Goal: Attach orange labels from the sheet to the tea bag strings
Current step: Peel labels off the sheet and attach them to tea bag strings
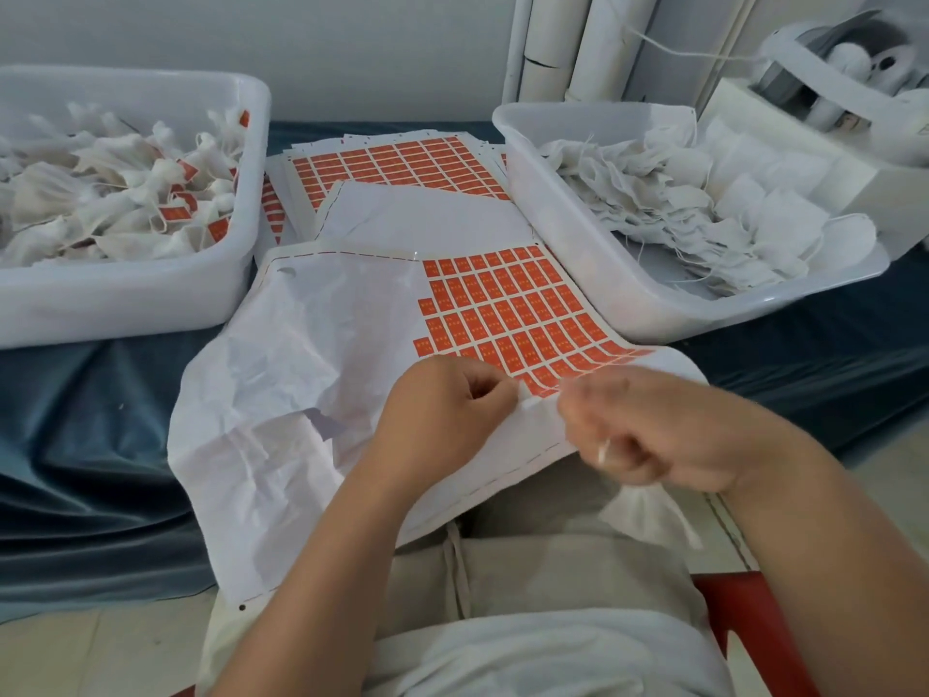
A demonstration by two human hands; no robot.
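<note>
1. The label sheet point(311, 354) lies across the person's lap and the edge of the blue cloth point(75, 420). Its left part is bare and crumpled, and its orange labels point(507, 314) fill the right part in rows
2. The left hand point(442, 415) rests on the sheet with its fingers curled, thumb and forefinger pinching at the lowest orange row. Whether they grasp a single label or the backing paper cannot be told
3. The right hand point(638, 435) is just beside the left and blurred. Its fingers are curled, a white scrap shows between them, and a gauzy tea bag point(653, 505) hangs under the palm, seemingly held there
4. The left tub point(125, 299) holds white tea bags, several carrying orange tags
5. The right tub point(603, 274) holds plain tea bags with loose strings, tilted against the sheet's far corner
6. More label sheets point(402, 163) lie between the tubs, behind the working sheet
7. White tubes point(578, 42) stand against the wall, and a red seat point(754, 621) shows at lower right
</note>
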